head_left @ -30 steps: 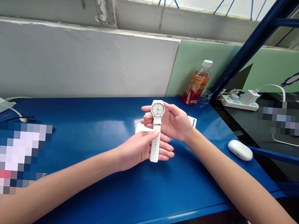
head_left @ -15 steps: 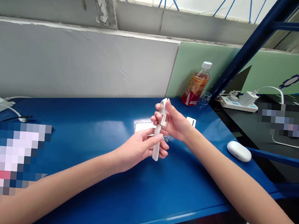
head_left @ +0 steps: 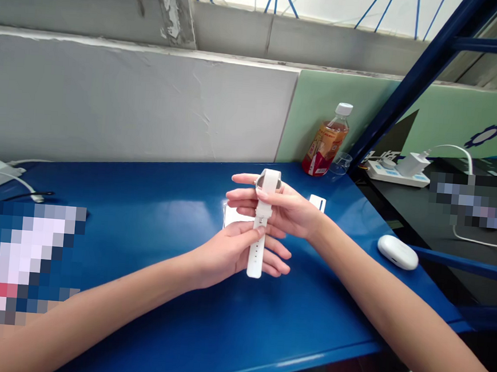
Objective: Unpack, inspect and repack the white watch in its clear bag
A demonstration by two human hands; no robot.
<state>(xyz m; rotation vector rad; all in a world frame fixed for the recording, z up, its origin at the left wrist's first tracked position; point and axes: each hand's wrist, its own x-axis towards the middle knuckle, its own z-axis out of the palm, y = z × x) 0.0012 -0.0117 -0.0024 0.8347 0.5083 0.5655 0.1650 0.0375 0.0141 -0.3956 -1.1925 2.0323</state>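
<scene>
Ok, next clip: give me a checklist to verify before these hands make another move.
1. Left hand has a grip on the strap: ok, thumb pressed on it.
2. Right hand holds the watch: ok, near its case end.
3. Watch raised off the desk: ok.
4. Dial visible: not ok, strap loops across the case.
5. Strap fastened: cannot tell, too small.
6. Bottle capped: ok.

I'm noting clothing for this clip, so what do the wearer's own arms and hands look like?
The left hand and right hand are both ungloved. No ring, bracelet or marking shows on either, though some fingers are partly hidden. The slim forearms are bare, with no sleeve or cable in view.
</scene>
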